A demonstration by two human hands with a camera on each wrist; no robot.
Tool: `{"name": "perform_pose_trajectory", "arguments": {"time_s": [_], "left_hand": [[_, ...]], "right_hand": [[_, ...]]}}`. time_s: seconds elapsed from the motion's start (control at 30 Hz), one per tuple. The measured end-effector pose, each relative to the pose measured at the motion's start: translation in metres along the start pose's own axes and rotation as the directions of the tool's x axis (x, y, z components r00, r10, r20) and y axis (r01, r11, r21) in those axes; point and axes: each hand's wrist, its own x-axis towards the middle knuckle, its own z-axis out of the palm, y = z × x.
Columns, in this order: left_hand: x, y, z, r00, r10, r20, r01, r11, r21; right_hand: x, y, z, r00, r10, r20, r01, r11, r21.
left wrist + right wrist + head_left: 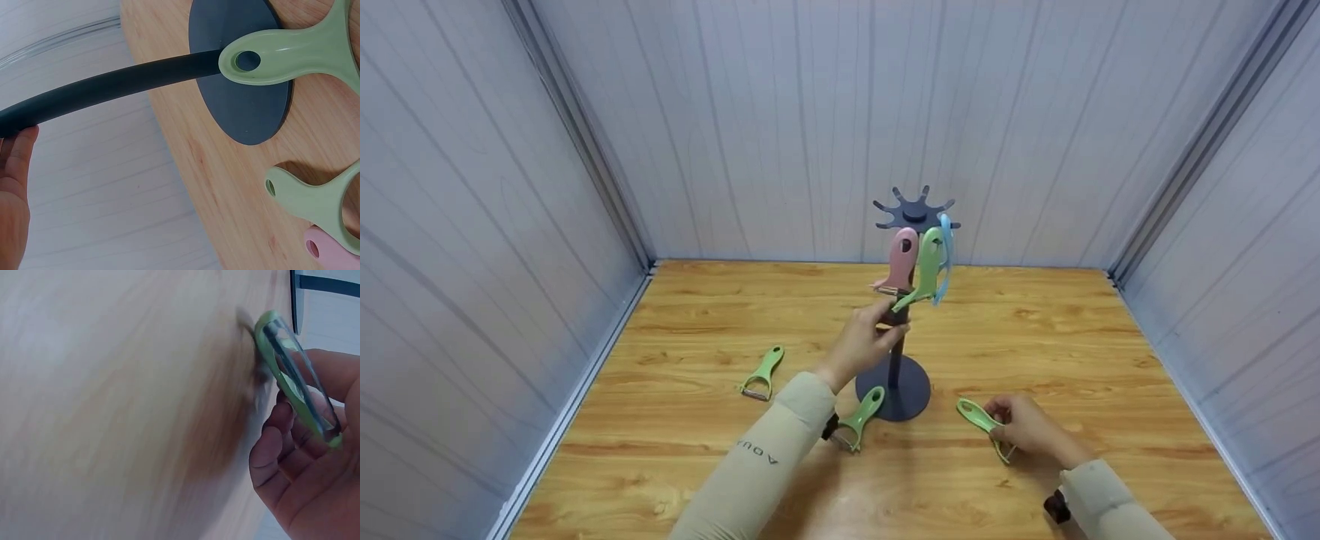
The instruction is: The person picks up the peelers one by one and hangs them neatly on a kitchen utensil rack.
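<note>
My left hand (864,341) grips the dark pole of a rack (895,367), just below the hung peelers; its fingertips lie against the pole (107,87) in the left wrist view. From the rack's spoked top hang a pink peeler (901,259), a green peeler (928,262) and a light blue peeler (946,259). My right hand (1030,429) holds another green peeler (976,415) close over the table, right of the rack. In the right wrist view its blade end (298,379) shows above the curled fingers.
One green peeler (868,405) lies against the round base (915,390). Another green peeler (766,371) lies farther left on the wooden table (697,315). A pink peeler (329,250) appears in the left wrist view. Pale panels (750,135) wall the table at the back and sides.
</note>
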Motion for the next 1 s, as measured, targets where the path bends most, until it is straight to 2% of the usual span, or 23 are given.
{"name": "perform_pose_trajectory", "arguments": {"time_s": [0.2, 0.47, 0.57, 0.77, 0.9, 1.0], "left_hand": [[0.000, 0.000, 0.001, 1.000, -0.009, 0.012, 0.009, 1.000, -0.021], [-0.002, 0.001, 0.001, 1.000, -0.018, 0.001, 0.018, 1.000, -0.011], [-0.001, 0.001, 0.001, 1.000, -0.013, 0.003, 0.013, 1.000, -0.015], [0.000, 0.000, 0.002, 1.000, 0.002, 0.001, -0.002, 1.000, -0.013], [0.000, 0.002, 0.001, 1.000, -0.006, -0.004, 0.006, 1.000, -0.005], [0.000, 0.002, 0.001, 1.000, -0.009, -0.004, 0.009, 1.000, -0.005]], "right_hand": [[-0.001, 0.002, 0.004, 0.999, -0.026, -0.024, 0.024, 0.998, -0.056], [-0.003, 0.000, 0.000, 0.997, -0.026, -0.073, 0.017, 0.993, -0.115], [-0.004, -0.002, -0.003, 0.997, -0.037, -0.070, 0.031, 0.996, -0.086], [-0.004, -0.004, -0.006, 0.996, -0.072, -0.052, 0.074, 0.996, 0.055], [-0.003, -0.007, -0.008, 0.992, -0.093, -0.084, 0.096, 0.995, 0.029], [-0.003, -0.009, -0.009, 0.991, -0.075, -0.115, 0.077, 0.997, 0.013]]}}
